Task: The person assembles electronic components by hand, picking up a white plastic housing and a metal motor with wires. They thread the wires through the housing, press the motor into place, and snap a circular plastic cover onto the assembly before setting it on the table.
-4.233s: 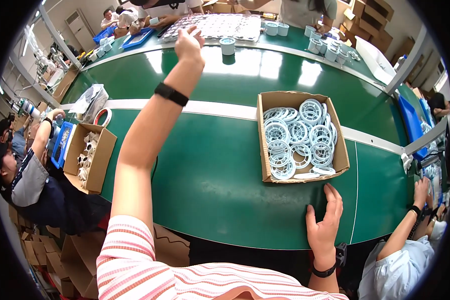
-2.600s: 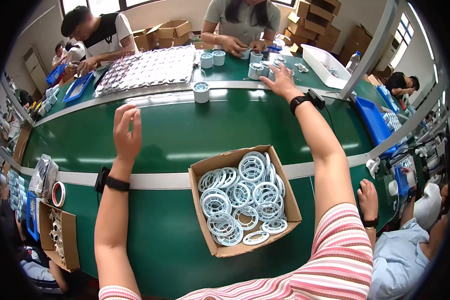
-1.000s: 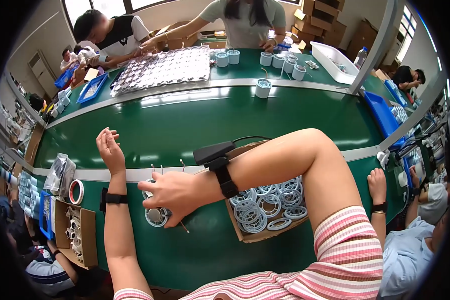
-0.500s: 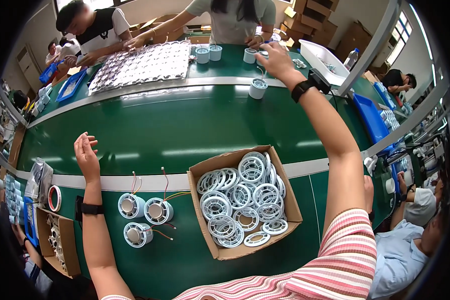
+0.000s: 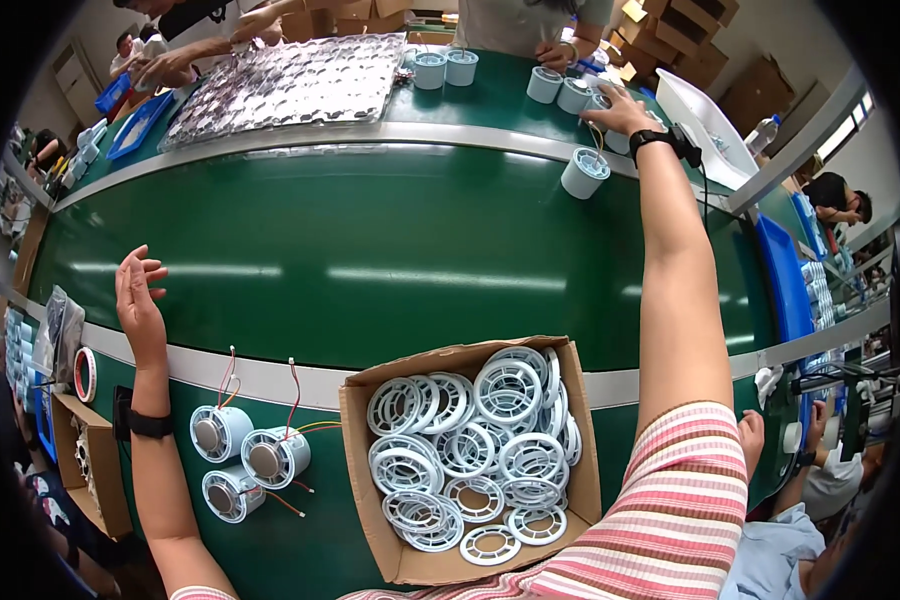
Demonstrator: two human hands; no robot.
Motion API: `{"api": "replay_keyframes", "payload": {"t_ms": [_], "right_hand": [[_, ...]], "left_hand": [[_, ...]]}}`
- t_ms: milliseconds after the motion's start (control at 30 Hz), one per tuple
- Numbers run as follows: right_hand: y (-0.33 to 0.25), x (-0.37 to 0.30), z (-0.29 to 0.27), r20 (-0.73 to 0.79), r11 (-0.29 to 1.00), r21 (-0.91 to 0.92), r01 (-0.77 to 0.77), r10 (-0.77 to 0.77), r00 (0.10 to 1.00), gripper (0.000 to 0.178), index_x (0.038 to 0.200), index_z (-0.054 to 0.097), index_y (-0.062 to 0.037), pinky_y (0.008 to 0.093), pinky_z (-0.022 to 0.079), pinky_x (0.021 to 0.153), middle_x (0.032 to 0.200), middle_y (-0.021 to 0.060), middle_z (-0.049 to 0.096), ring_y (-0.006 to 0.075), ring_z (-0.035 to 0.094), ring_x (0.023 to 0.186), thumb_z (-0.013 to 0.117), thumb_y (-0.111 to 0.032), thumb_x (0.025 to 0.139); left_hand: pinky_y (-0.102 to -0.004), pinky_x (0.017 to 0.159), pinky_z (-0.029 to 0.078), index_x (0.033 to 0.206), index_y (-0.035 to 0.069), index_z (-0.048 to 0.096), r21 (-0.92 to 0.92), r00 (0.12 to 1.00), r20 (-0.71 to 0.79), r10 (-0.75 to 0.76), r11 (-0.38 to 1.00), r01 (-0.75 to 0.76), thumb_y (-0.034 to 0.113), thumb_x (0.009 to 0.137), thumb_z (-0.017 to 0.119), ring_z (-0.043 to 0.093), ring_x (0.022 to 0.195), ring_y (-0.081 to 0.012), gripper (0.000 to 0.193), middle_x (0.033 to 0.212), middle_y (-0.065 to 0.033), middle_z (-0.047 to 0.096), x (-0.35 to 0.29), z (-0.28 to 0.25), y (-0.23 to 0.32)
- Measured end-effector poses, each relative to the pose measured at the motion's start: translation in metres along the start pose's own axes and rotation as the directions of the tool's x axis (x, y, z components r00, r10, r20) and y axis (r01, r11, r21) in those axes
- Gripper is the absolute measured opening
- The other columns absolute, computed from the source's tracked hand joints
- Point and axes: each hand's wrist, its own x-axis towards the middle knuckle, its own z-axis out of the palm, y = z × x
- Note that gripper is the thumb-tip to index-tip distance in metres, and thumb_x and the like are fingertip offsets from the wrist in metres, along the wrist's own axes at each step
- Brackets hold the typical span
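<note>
My right hand [image 5: 625,115] reaches across to the far worktop, its fingers curved around a light blue cylindrical motor housing [image 5: 598,101]. The palm hides part of that housing. Another housing with thin wires [image 5: 584,174] stands just in front, at the edge of the green belt. Over the belt's left side my left hand [image 5: 142,300] is raised, fingers loosely apart and holding nothing. Nearer me stand three wired motors [image 5: 267,457] with grey metal discs on top. Beside them a cardboard box [image 5: 362,500] is filled with light blue slotted rings [image 5: 510,392].
A green belt [image 5: 300,220] runs between metal rails. Beyond it are a silvery cell tray [image 5: 290,90], a white bin [image 5: 705,130] and co-workers' hands. A metal post [image 5: 800,140] and a blue tray [image 5: 785,280] stand right. At left are a tape roll [image 5: 85,374] and an open carton [image 5: 105,455].
My view has shifted, so the near box and motors appear lower and further left. My right hand has come down among the far housings. My left hand stays raised and empty.
</note>
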Motion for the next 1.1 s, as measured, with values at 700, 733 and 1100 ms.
{"api": "replay_keyframes", "payload": {"t_ms": [700,733,1100], "right_hand": [[0.046,-0.086,0.012,-0.32,0.992,0.054,0.116,-0.093,0.943,0.079,0.131,0.065,-0.0121,0.0456,0.051,0.102,0.137,0.0192,0.055,0.0377,0.059,0.125,0.075,-0.069,0.077],[0.06,-0.089,0.013,-0.318,0.993,0.084,0.089,-0.058,0.946,0.078,0.132,0.065,-0.0135,0.0453,0.052,0.101,0.135,0.0179,0.055,0.0364,0.06,0.123,0.075,-0.068,0.077],[0.156,-0.185,-0.056,-0.566,0.992,0.109,0.071,0.003,0.825,0.071,0.132,0.063,-0.0078,0.0436,0.048,0.101,0.129,0.0194,0.057,0.037,0.059,0.118,0.078,-0.057,0.083]], "left_hand": [[-0.0428,0.095,0.053,0.141,0.003,0.049,-0.562,0.814,0.491,-0.311,0.601,0.569,0.062,0.104,0.045,0.062,0.116,-0.028,0.07,0.134,-0.0136,0.055,-0.002,0.021,0.061],[-0.0503,0.101,0.051,0.146,0.002,0.043,-0.573,0.685,0.638,-0.353,0.377,0.728,0.069,0.101,0.045,0.059,0.122,-0.0342,0.081,0.142,-0.0168,0.049,-0.004,0.025,0.081],[-0.0641,0.113,0.041,0.14,0.007,0.05,-0.51,0.529,0.848,0.046,-0.205,0.835,0.069,0.097,0.052,0.049,0.133,-0.0498,0.075,0.141,-0.0235,0.05,-0.017,0.073,0.098]]}}
